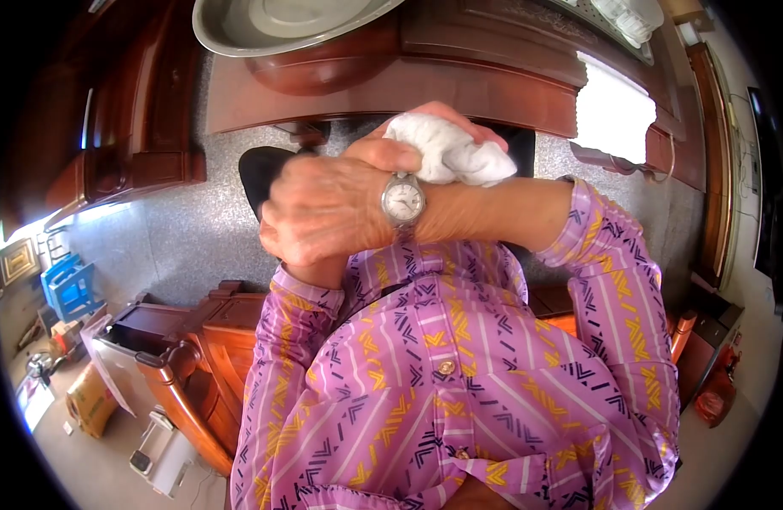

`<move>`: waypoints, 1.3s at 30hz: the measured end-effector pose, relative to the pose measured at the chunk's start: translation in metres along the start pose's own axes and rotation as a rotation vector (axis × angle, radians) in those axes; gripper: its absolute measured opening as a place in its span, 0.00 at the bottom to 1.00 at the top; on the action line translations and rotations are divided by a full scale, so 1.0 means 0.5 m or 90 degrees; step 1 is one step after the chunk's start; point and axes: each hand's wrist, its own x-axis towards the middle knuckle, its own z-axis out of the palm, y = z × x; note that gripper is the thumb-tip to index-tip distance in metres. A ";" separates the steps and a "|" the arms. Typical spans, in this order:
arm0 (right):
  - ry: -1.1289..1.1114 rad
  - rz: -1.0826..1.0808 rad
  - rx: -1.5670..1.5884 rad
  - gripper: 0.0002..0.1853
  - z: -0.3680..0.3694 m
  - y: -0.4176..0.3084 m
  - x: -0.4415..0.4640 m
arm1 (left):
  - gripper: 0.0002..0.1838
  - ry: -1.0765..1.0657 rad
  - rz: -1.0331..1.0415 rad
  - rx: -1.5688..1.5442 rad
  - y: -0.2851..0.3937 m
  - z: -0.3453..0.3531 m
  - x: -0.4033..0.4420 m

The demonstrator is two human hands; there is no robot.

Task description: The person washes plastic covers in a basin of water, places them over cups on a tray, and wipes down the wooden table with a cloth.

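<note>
The white cloth (442,149) is bunched in the left grip (384,151), thumb on the near side and fingers over the far side, closed firmly enough to crumple it, and it lies against the right forearm (502,204) just beside the wristwatch (402,201). The likeliest snag, I'd judge, is the watch: a fold drawn over the case or its metal bracelet could catch on an edge and tug the bracelet along the wrist, or pull the cloth loose. One end of the cloth pokes out past the fingers, so a hard stroke could let that loose end trail or work the bundle free; it would then probably drop to the lap or floor, since the arms are held short of the tabletop (485,47). The right grip (323,208) crosses over the left arm with its fingers curled and blurred, and I cannot tell whether it has hold of anything; crossed like this, the arms could bump one another if both moved at once. The right sleeve (608,229) ends further up the forearm, and a long stroke that way might rub its cuff. The basin (230,42) sits well apart beyond the hands, so a knock there would take a wide forward swing
</note>
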 end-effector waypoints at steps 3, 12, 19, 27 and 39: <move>-0.003 -0.001 0.001 0.04 -0.002 -0.003 0.000 | 0.35 -0.007 0.005 0.018 0.001 0.002 0.002; -0.008 0.000 0.006 0.04 -0.004 -0.004 -0.002 | 0.34 0.039 -0.055 0.072 0.017 0.017 0.009; -0.014 -0.001 0.011 0.04 -0.004 -0.006 -0.001 | 0.34 0.044 -0.057 0.073 0.015 0.016 0.011; -0.045 0.015 0.015 0.05 0.007 0.010 -0.001 | 0.33 0.118 -0.050 0.032 0.003 0.023 -0.004; 0.186 0.263 -0.051 0.07 -0.020 0.150 -0.080 | 0.21 0.425 0.130 -0.226 -0.013 -0.018 -0.061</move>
